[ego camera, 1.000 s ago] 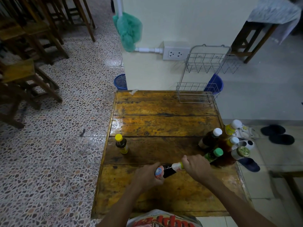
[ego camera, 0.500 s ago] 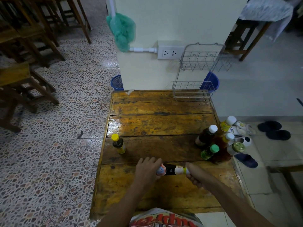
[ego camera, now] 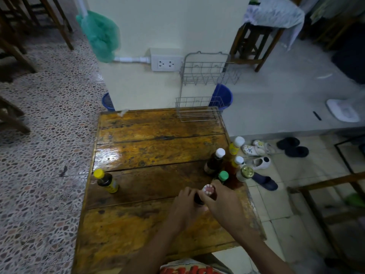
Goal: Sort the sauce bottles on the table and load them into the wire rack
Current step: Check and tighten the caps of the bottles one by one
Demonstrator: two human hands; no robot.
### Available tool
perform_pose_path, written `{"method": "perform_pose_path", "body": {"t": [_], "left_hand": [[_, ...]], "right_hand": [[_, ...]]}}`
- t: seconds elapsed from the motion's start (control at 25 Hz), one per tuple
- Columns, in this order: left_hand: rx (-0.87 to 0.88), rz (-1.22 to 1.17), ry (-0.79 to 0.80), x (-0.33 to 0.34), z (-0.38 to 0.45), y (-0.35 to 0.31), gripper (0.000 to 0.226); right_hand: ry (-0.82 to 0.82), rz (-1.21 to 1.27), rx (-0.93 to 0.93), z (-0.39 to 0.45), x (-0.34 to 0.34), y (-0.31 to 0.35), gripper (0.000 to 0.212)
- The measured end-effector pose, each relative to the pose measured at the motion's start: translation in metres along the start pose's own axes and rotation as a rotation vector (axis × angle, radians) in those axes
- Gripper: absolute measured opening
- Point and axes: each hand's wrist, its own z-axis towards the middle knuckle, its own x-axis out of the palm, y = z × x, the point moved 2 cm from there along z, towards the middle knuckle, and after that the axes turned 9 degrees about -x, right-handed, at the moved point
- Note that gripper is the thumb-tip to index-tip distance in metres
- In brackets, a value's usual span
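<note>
While both hands close around it, a dark sauce bottle with a red-and-white cap stands upright on the wooden table, near its right edge. The left hand wraps the bottle's body from the left, and the right hand curls its fingers around it from the right, just under the cap. Just beyond the hands, a cluster of bottles crowds the table's right edge: a green-capped bottle, a dark white-capped bottle, a gold-lidded one and two yellow-labelled ones. Well apart, a yellow-capped bottle stands alone near the left edge. At the far end, the two-tier wire rack rests on the table against the cream wall, with no bottles in it. Sandals lie on the tiled floor at right.
</note>
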Motion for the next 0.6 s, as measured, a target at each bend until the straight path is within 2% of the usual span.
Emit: {"method": "perform_pose_path", "body": {"t": [0.08,0.24,0.32,0.44,0.6], "left_hand": [[-0.046,-0.109,-0.035,0.009,0.013,-0.01,0.051],[-0.143,-0.226,-0.081,0.02,0.039,-0.02,0.05],[-0.149,-0.255,-0.048,0.03,0.042,-0.03,0.06],[-0.201,-0.282,-0.093,0.044,0.038,-0.042,0.049],[-0.223,-0.309,-0.195,0.046,0.045,-0.045,0.049]], "right_hand": [[-0.032,0.009,-0.056,0.0,-0.009,-0.009,0.028],[-0.038,-0.224,-0.291,-0.008,-0.018,-0.024,0.057],[-0.016,-0.249,-0.316,-0.014,-0.021,-0.035,0.063],[0.041,-0.216,-0.321,-0.018,-0.024,-0.055,0.063],[0.068,-0.21,-0.387,-0.015,-0.026,-0.066,0.068]]}}
